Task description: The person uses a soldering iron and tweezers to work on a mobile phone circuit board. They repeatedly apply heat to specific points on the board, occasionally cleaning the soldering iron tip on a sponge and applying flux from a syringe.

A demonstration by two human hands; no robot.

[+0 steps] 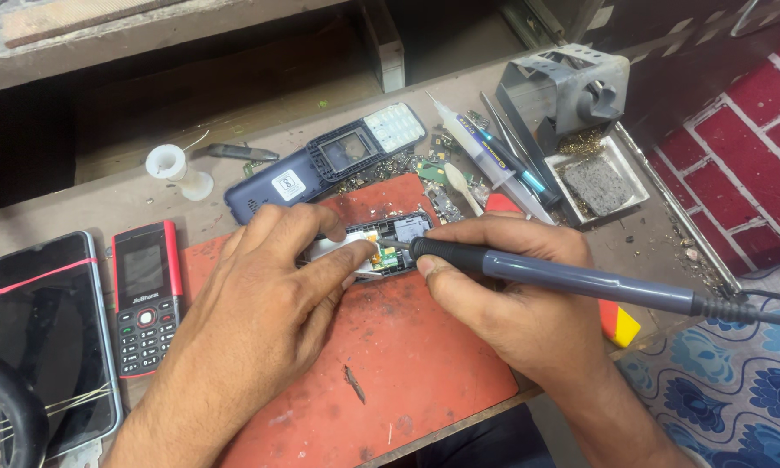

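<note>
Left hand (273, 277) pins opened phone (381, 245) on red mat (407, 364); right hand (494, 286) grips soldering iron (563, 277), tip at board. Blue casing (320, 165) off, reassembly undone.

Bench clutter around the red mat (390, 381)

Red keypad phone (146, 296) beside a banded smartphone (50, 334) (left); syringe (485, 156), grey stand (563, 87), white spool (177, 170) behind.

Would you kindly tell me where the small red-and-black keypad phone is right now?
In the head view, the red-and-black keypad phone lies at the left of the bench, between the black smartphone with a red band and the left hand.
</note>
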